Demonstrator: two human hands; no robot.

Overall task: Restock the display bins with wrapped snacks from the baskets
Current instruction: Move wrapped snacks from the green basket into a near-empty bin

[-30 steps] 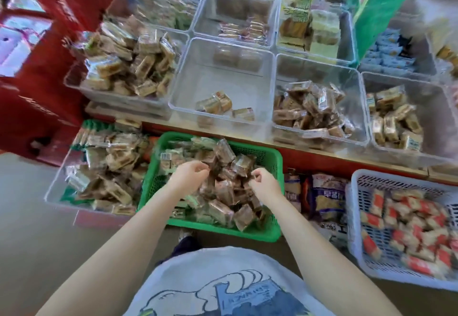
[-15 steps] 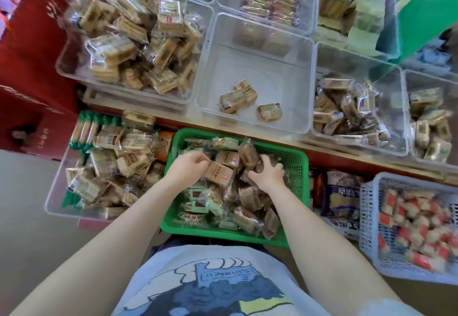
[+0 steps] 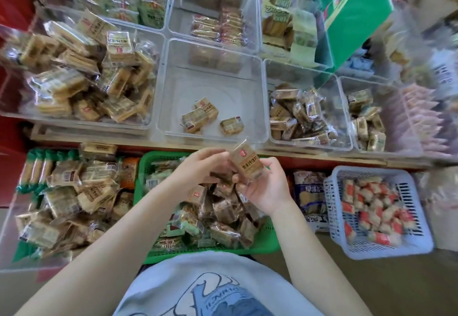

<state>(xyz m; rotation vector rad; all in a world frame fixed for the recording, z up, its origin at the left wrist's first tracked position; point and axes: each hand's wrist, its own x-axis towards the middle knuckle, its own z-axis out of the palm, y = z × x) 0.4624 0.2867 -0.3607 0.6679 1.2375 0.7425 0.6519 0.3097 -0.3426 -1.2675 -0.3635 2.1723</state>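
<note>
Tan wrapped snack (image 3: 249, 167) — tilted upright above the heaped green basket (image 3: 269, 242).

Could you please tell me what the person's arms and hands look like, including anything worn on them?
Both forearms are bare, with no sleeves, gloves, watch or rings visible on the left hand or right hand. The pale T-shirt bears a blue cartoon print.

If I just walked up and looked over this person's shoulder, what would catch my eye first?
Probably the wrapped snack held up in the middle, gripped by the right hand with the left hand touching it. Just below sits the green basket heaped with similar packets, and right above is a clear bin holding only three, between much fuller bins.
</note>
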